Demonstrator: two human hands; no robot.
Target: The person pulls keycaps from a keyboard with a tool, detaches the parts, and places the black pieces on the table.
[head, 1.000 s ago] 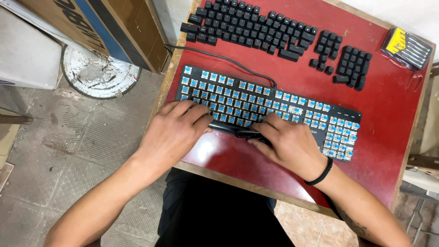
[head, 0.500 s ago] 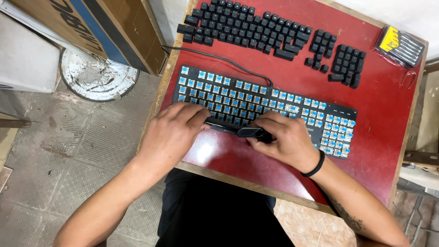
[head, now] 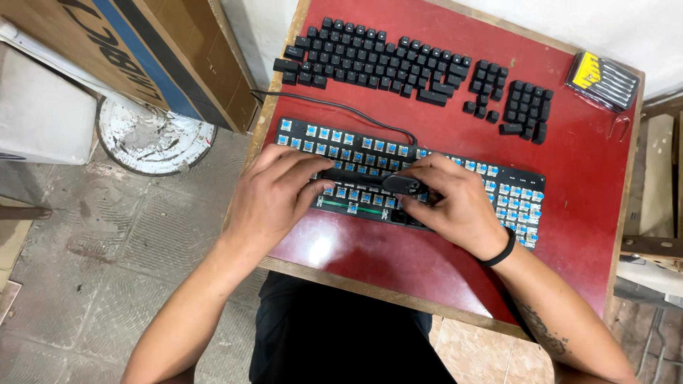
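A black keyboard (head: 512, 192) with its caps removed, showing blue switches, lies across a small red table (head: 583, 213). Both of my hands hold a long black keycap (head: 359, 178) just above the keyboard's lower rows. My left hand (head: 274, 195) pinches its left end. My right hand (head: 452, 203), with a black wristband, grips its right end. Under the cap a green strip of the board shows. The removed black keycaps (head: 377, 60) lie laid out in rows at the far side of the table.
A yellow and black case of small screwdrivers (head: 601, 80) lies at the table's far right corner. The keyboard's black cable (head: 334, 107) runs off the left edge. A cardboard box (head: 142, 50) and a white round lid (head: 153, 135) stand on the floor at left.
The long black keycap has come up off the keyboard's bottom row and now sits lifted between both hands; my view has shifted a little.
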